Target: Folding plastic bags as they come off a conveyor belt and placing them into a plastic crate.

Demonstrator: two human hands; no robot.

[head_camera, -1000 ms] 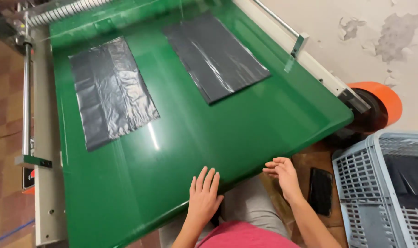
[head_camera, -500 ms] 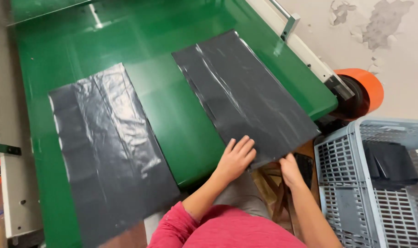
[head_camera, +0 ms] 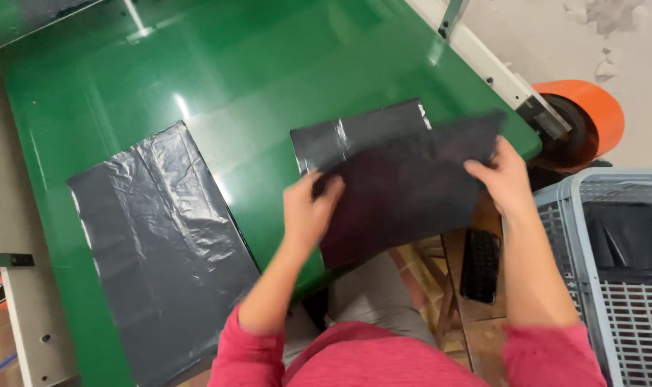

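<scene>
Your left hand (head_camera: pixel 308 211) and right hand (head_camera: pixel 501 179) pinch the folded black bag (head_camera: pixel 405 186) at opposite edges, lifted over the green belt's (head_camera: pixel 268 93) near right corner. Thin film; an uneven pull could skew the fold. A second bag (head_camera: pixel 161 251) lies flat, left.

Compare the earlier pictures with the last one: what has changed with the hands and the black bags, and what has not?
Both hands, left hand and right hand, left the green belt edge and took hold of the right black bag, lifting and folding its near end over. Both bags rode the belt nearer. The left black bag still lies flat; the grey crate stayed put.
</scene>
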